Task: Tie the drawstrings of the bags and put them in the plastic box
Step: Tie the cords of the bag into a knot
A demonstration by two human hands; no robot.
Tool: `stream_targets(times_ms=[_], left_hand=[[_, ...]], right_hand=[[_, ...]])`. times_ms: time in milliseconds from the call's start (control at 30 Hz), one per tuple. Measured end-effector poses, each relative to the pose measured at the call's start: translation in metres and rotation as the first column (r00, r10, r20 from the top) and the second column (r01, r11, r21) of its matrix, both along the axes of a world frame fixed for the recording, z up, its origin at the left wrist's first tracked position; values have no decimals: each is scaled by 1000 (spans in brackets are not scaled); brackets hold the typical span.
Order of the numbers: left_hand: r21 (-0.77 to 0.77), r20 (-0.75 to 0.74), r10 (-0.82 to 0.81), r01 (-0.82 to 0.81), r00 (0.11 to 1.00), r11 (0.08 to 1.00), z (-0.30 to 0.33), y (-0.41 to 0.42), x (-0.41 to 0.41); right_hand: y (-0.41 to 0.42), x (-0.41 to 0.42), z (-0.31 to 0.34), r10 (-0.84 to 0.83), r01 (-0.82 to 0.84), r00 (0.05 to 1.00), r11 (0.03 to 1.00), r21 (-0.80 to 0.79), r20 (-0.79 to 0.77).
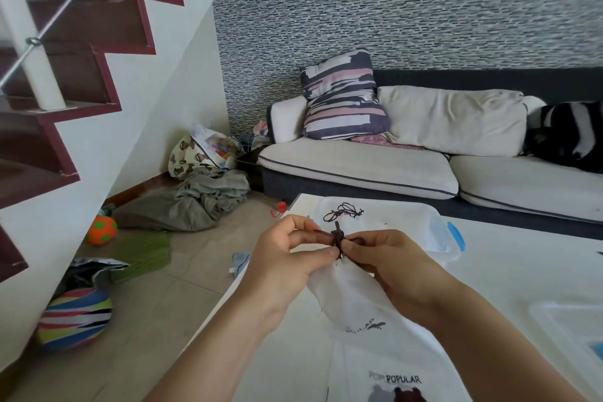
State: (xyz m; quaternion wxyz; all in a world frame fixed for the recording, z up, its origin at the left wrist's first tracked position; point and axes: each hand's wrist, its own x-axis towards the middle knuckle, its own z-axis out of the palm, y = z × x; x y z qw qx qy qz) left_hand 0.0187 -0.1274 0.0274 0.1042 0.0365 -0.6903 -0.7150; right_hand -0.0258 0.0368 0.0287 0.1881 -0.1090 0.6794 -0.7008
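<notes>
A white drawstring bag (pixel 350 297) is lifted above the white table (pixel 522 271), its gathered neck between my hands. My left hand (pixel 287 258) pinches the dark brown drawstring (pixel 336 236) on the left side of the knot. My right hand (pixel 385 258) pinches the same string on the right side. Behind them stands the clear plastic box (pixel 417 222) with blue latches, and a bag with a dark string lies inside it. Another white bag (pixel 391 375) printed "POPULAR" lies on the table close to me.
A clear lid (pixel 574 330) lies on the table at the right. A white sofa (pixel 359 166) with cushions stands behind the table. On the floor to the left are grey cloth (pixel 195 202), balls (pixel 75 316) and bags, beside the staircase (pixel 65 75).
</notes>
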Motion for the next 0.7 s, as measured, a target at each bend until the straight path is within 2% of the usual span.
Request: stream_targets(times_ms=[133, 333, 467, 567, 700], left_hand=[[136, 47, -32, 26, 998, 990, 4, -5, -1], [357, 46, -96, 73, 994, 931, 7, -5, 1], [489, 27, -184, 147, 983, 860, 7, 0, 1], [460, 0, -199, 176, 980, 870, 7, 1, 1], [228, -9, -60, 60, 998, 972, 5, 0, 1]], right_hand=[[3, 1, 2, 56, -50, 994, 997, -56, 97], [-1, 2, 3, 16, -16, 1000, 999, 32, -12], [-1, 4, 4, 21, -21, 999, 1000, 5, 38], [2, 6, 6, 48, -43, 995, 997, -65, 83], [3, 6, 7, 93, -79, 991, 987, -137, 99]])
